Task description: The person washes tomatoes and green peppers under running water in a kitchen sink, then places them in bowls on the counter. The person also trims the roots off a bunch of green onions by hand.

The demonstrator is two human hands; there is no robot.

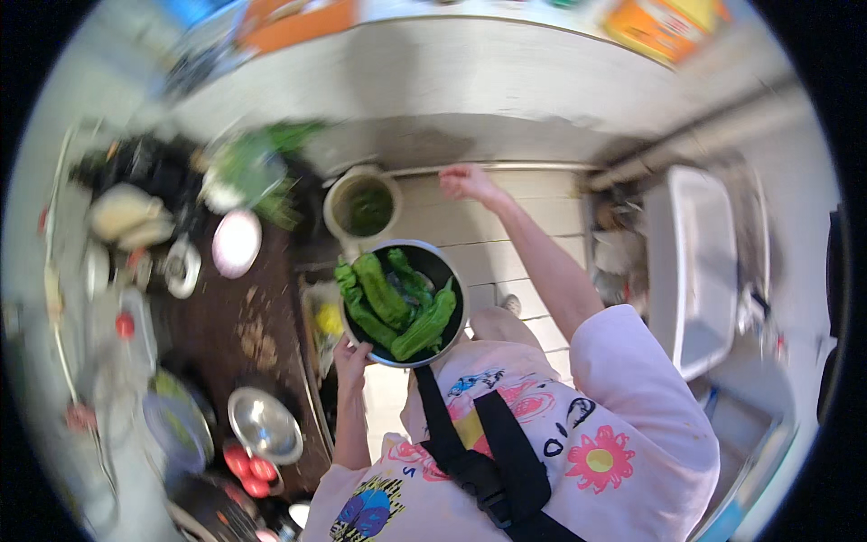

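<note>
My left hand grips the near-left rim of a round metal bowl with a dark inside, held in front of my shirt. Several long green peppers lie in it. Beyond the bowl, my right hand is stretched out over the tiled floor with its fingers curled and blurred. I make out nothing in that hand. To its left stands a cream bucket with dark green matter inside.
On the left, a dark wooden table carries a shiny metal bowl, red tomatoes, a pale pink oval item and bagged leafy greens. A white sink stands at right. A shelf runs along the far wall.
</note>
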